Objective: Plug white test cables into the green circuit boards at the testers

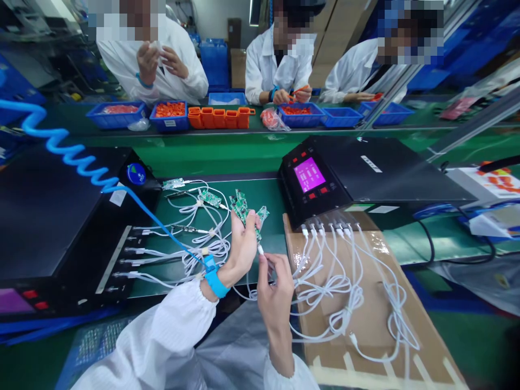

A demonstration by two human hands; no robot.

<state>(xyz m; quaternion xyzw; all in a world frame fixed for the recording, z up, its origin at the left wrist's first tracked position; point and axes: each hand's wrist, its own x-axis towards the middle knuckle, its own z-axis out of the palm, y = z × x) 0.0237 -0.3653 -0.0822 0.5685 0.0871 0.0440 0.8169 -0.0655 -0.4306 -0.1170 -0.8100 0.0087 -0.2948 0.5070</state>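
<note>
My left hand (244, 244) is closed around several small green circuit boards (239, 203) that fan out above its fingers. A blue wrist strap (214, 277) with a coiled cord circles that wrist. My right hand (277, 290) pinches the white plug of a cable (260, 249) between thumb and finger. The plug meets the lower end of one board; whether it is fully seated I cannot tell. Left of my hands, more circuit boards (211, 199) lie on the green mat among bundled white cables (203, 254), some with plugs attached.
A black tester with a lit purple screen (310, 174) stands at right, its white cables (337, 287) spread over a cardboard sheet (325, 355). Another black box (69, 216) stands at left. The blue coiled cord (93, 176) crosses above it. Beyond, co-workers (280, 65) sit behind blue bins (168, 123).
</note>
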